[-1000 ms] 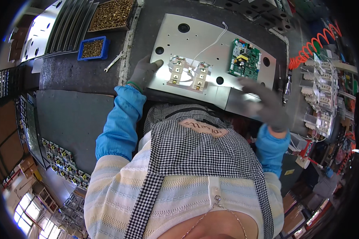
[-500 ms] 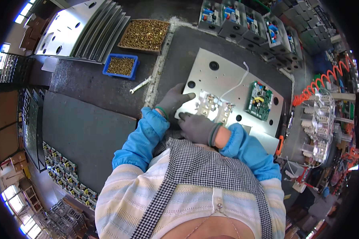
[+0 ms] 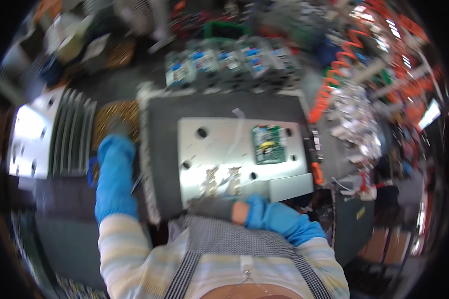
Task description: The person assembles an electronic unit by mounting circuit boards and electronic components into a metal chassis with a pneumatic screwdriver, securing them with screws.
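Note:
My left hand [image 3: 117,127], in a dark grey glove, is stretched out over a heap of small brass-coloured parts [image 3: 129,108] in a shallow box. Motion blur smears its fingers, so their grip does not show. My gloved right hand [image 3: 212,207] lies at the near left edge of a flat silver metal plate [image 3: 217,142]; its fingers are blurred too. On the plate are a green circuit board [image 3: 269,144], two small metal terminal pieces [image 3: 234,180] near my right hand, and a white cable [image 3: 237,132].
Left of my left arm stand several upright metal plates [image 3: 35,137]. A blue tray [image 3: 92,172] is partly hidden by that arm. Metal housings with blue components [image 3: 202,62] line the far side. An orange coiled hose [image 3: 329,89] and an orange-handled tool [image 3: 316,173] are at the right.
My left hand has left the plate's edge and reached out left to the box of brass-coloured parts. My right hand stays by the plate. The whole view has turned and blurred.

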The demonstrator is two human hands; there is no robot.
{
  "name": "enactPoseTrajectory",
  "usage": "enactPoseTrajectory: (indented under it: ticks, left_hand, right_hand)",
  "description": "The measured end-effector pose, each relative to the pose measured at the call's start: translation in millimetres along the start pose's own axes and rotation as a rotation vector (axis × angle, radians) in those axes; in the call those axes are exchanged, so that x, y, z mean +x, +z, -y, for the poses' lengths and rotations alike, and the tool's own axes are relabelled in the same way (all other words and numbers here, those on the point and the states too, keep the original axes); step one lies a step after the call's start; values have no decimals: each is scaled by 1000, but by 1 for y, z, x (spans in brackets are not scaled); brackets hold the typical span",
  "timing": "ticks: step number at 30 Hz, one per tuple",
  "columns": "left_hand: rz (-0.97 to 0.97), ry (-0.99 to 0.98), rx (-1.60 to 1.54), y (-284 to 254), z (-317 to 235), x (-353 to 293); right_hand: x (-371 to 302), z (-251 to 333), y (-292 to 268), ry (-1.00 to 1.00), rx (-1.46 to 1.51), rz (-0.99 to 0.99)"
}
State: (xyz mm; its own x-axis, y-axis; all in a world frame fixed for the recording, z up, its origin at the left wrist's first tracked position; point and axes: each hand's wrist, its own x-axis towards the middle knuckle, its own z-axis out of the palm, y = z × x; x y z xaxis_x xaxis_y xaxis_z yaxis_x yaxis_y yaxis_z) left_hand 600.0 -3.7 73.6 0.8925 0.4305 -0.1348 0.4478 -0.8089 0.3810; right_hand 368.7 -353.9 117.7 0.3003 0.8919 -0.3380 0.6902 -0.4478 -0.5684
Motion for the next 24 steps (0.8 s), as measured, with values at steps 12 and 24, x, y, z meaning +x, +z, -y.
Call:
enactPoseTrajectory:
  ticks: [12, 24]
  left_hand:
    - [-540, -216, -891, 12, 89, 32]
    - [742, -271, -2040, 7, -43, -200]
  right_hand:
    - [19, 6, -13, -29, -6, 145]
    - [23, 11, -25, -50, -18, 168]
